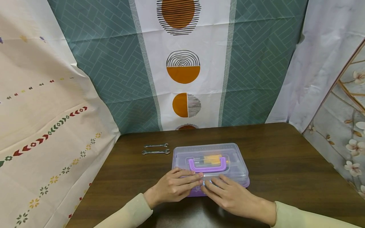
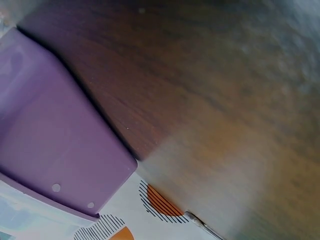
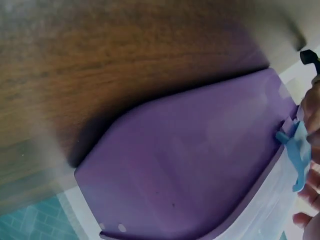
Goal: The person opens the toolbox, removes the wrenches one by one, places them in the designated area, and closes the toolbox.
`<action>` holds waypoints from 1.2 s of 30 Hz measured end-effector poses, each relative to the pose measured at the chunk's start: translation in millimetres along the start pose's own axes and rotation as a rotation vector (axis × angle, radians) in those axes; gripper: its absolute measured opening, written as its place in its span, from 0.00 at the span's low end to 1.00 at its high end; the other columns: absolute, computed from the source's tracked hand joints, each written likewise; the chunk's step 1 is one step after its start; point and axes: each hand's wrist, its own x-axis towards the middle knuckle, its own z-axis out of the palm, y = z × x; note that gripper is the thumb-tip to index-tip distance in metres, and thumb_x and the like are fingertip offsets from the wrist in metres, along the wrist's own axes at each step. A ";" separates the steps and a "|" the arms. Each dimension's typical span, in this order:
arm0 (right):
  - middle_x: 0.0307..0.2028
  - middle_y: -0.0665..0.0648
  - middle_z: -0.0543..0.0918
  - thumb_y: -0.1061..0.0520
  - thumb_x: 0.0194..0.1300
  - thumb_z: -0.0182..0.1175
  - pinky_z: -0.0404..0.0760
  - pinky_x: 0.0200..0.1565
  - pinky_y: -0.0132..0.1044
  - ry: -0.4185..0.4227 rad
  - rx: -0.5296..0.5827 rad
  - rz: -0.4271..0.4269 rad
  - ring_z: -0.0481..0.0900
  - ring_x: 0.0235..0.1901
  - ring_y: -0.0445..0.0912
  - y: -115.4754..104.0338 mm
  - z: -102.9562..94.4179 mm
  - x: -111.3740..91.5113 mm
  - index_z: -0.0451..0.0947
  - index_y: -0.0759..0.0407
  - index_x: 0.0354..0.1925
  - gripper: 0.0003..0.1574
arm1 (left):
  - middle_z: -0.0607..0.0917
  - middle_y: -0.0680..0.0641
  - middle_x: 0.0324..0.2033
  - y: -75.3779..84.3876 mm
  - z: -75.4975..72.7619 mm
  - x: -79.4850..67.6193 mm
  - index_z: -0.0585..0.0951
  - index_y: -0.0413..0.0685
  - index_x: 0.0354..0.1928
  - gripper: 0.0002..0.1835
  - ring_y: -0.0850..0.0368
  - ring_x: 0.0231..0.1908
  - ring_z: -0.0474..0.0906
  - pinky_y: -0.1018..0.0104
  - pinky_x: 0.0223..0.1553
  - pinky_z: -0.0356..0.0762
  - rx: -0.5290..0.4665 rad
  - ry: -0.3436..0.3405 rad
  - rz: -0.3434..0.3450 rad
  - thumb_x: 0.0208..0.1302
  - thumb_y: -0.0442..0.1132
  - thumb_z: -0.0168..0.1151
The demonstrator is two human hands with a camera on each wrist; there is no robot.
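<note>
A purple plastic storage box [image 1: 244, 183] with a clear lid [image 1: 181, 158] and a folded purple carry handle [image 1: 208, 169] stands on the table. Through the lid, yellow-handled tools [image 1: 212, 159] show inside. My left hand [image 1: 178, 185] lies across the box's front edge from the left, its fingers fairly straight. From the right, my right hand [image 1: 228, 194] reaches the front middle with gently bent fingers. Fingers touch a light-blue latch [image 3: 299, 155] in the right wrist view. The left wrist view shows the box's purple side [image 2: 65, 135], no hand.
Two metal wrenches, a smaller one [image 1: 156, 145] and a larger one [image 1: 156, 152], lie left of the box on the brown wooden table [image 1: 273, 152]. Patterned cloths [image 1: 114, 63] hang behind and beside the table. A small black-and-yellow thing [image 3: 309, 57], kind unclear, shows at the right wrist view's edge.
</note>
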 end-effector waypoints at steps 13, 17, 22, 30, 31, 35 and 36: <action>0.56 0.56 0.81 0.62 0.82 0.33 0.82 0.49 0.43 -0.063 -0.046 0.001 0.80 0.53 0.48 -9.0 0.0 -4.1 0.77 0.59 0.63 0.27 | 0.82 0.51 0.65 0.0 -0.1 0.5 0.84 0.50 0.65 0.22 0.59 0.60 0.81 0.65 0.57 0.77 -0.005 -0.001 -0.003 0.70 0.42 0.63; 0.56 0.55 0.81 0.62 0.83 0.33 0.82 0.49 0.43 -0.072 -0.034 -0.009 0.80 0.53 0.48 -9.9 -0.9 -4.8 0.77 0.60 0.64 0.27 | 0.81 0.51 0.65 0.4 -0.3 0.0 0.84 0.50 0.65 0.24 0.59 0.60 0.80 0.66 0.57 0.77 -0.011 -0.007 -0.007 0.68 0.43 0.65; 0.56 0.55 0.80 0.63 0.83 0.31 0.81 0.49 0.40 -0.132 -0.053 -0.039 0.79 0.52 0.47 -13.5 0.2 -5.6 0.78 0.60 0.62 0.29 | 0.82 0.51 0.65 0.4 -0.4 -0.2 0.84 0.50 0.65 0.24 0.59 0.60 0.80 0.65 0.57 0.77 -0.010 -0.006 -0.006 0.68 0.43 0.65; 0.55 0.54 0.79 0.63 0.83 0.32 0.81 0.49 0.38 -0.138 -0.051 -0.036 0.79 0.51 0.46 -18.6 6.1 -7.6 0.81 0.56 0.58 0.29 | 0.81 0.51 0.66 0.4 -1.8 -0.2 0.83 0.50 0.65 0.23 0.59 0.60 0.80 0.65 0.57 0.77 -0.004 -0.010 -0.004 0.69 0.42 0.64; 0.56 0.53 0.79 0.63 0.83 0.32 0.81 0.49 0.38 -0.137 -0.052 -0.036 0.78 0.51 0.46 -18.9 6.6 -7.7 0.81 0.56 0.58 0.29 | 0.81 0.51 0.66 0.5 -1.9 -0.3 0.83 0.50 0.65 0.23 0.59 0.60 0.80 0.65 0.57 0.77 -0.008 -0.012 -0.007 0.68 0.42 0.64; 0.55 0.53 0.79 0.63 0.83 0.31 0.81 0.49 0.38 -0.124 -0.054 -0.040 0.79 0.51 0.46 -18.8 7.8 -8.0 0.81 0.54 0.57 0.30 | 0.81 0.51 0.66 0.8 -1.9 -0.1 0.84 0.50 0.65 0.23 0.59 0.60 0.80 0.65 0.57 0.76 -0.014 -0.015 -0.010 0.69 0.42 0.64; 0.55 0.54 0.79 0.63 0.83 0.31 0.82 0.49 0.38 -0.115 -0.055 -0.044 0.79 0.51 0.46 -18.5 8.0 -8.0 0.81 0.54 0.56 0.30 | 0.81 0.52 0.66 0.8 -1.7 0.0 0.83 0.51 0.65 0.23 0.59 0.60 0.80 0.65 0.57 0.76 -0.013 -0.014 -0.010 0.69 0.42 0.64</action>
